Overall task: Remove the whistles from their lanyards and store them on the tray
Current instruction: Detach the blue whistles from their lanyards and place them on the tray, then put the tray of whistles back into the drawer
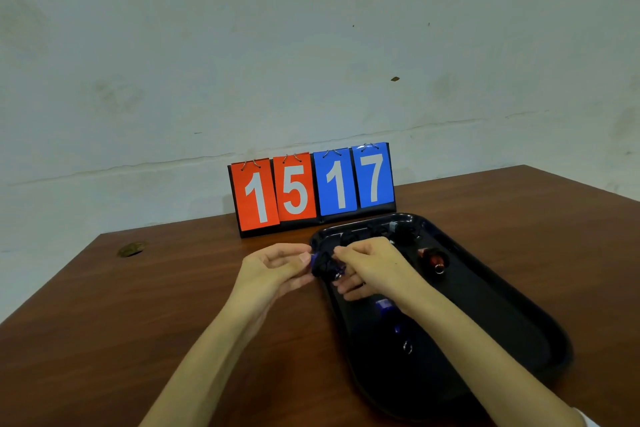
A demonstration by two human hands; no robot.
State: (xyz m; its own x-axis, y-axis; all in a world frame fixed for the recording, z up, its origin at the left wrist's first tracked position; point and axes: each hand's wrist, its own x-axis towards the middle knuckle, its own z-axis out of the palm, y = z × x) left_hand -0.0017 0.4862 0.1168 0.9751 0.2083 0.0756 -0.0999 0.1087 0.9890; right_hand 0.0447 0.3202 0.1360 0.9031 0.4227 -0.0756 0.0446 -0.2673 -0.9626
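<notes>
one purple whistle in work, held just above the 10 o'clock rim of the black tray, with the left hand pinching its end between thumb and fingertips and the right hand curled on the bunched black lanyard. looks like mid-detaching. cannot tell where the clip sits under the folds, so first tease the cord loose to expose it. keep the left pinch firm on the body, work the fastening with right fingertips only, and pull along the cord, not sideways. stay low over the tray so a slip lands inside. then set down on bare tray floor near 3 o'clock, apart from the red whistle at 12 o'clock and the blue whistle at 9 o'clock.
</notes>
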